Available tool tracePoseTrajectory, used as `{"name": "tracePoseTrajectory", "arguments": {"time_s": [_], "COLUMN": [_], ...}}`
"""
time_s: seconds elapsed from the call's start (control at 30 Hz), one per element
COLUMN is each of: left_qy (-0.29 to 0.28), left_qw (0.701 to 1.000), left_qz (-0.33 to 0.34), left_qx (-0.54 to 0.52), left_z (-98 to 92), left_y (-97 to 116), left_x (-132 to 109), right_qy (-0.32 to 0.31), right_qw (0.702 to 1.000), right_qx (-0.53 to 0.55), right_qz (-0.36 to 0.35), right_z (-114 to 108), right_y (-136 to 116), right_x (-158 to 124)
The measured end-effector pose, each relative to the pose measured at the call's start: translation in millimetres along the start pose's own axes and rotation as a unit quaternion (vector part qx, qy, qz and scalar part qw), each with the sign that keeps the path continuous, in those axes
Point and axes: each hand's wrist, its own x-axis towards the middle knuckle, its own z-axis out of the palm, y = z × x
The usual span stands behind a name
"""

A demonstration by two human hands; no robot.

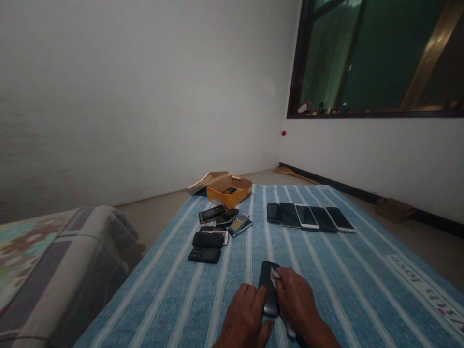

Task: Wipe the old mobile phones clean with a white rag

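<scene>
A black mobile phone [270, 297] lies back up on the blue striped cloth in front of me. My left hand [242, 314] grips its left side, with the fingertips on the edge and the thumb by the lower end. Pinched in my right hand [297, 298] is a crumpled white wipe [274, 276], pressed against the phone's upper right part. More of the wipe hangs below the right palm, partly hidden by the hand.
Ahead to the left lies a loose heap of old phones [208, 239]. Behind it stands an open orange box [226, 198] with a phone inside. Several smartphones [307, 217] form a row on the right. A covered bed or seat [68, 261] stands left of the table [174, 290].
</scene>
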Motion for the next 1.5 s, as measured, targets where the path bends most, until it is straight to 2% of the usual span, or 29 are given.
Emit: {"name": "tracePoseTrajectory", "arguments": {"time_s": [0.13, 0.23, 0.4, 0.5, 0.57, 0.63, 0.77, 0.97, 1.23, 1.37, 1.5], "left_qy": [0.025, 0.009, -0.066, -0.182, -0.236, -0.265, -0.252, -0.212, -0.136, -0.122, -0.105], "left_qw": [0.999, 0.999, 0.992, 0.974, 0.961, 0.952, 0.956, 0.967, 0.978, 0.981, 0.983], "left_qz": [0.008, -0.008, -0.056, -0.042, -0.051, -0.046, -0.026, 0.000, 0.021, 0.018, 0.017], "left_qx": [-0.026, -0.051, -0.096, -0.126, -0.138, -0.145, -0.146, -0.142, -0.155, -0.150, -0.149], "left_z": [13.3, 17.2, 3.1, -13.2, -21.4, -25.1, -20.4, -4.1, 11.9, 13.5, 15.1], "left_y": [-2, -7, -27, -36, -38, -38, -39, -50, -55, -54, -54], "left_x": [-5, -2, 18, 37, 51, 62, 69, 59, 49, 47, 44], "right_qy": [0.013, 0.032, 0.074, 0.095, 0.110, 0.127, 0.177, 0.252, 0.222, 0.195, 0.201], "right_qw": [0.999, 0.999, 0.996, 0.993, 0.991, 0.989, 0.980, 0.958, 0.967, 0.975, 0.973], "right_qx": [-0.032, -0.031, -0.001, 0.001, -0.002, -0.003, 0.011, 0.065, 0.010, -0.046, -0.065], "right_qz": [-0.012, -0.024, -0.046, -0.067, -0.070, -0.074, -0.086, -0.122, -0.123, -0.097, -0.088], "right_z": [4, 8, 15, 21, 26, 32, 46, 64, 56, 52, 56], "right_y": [1, 1, 2, 4, 5, 7, 12, 13, 9, 7, 4], "right_x": [2, 3, 6, 8, 9, 11, 14, 24, 22, 12, 7]}}
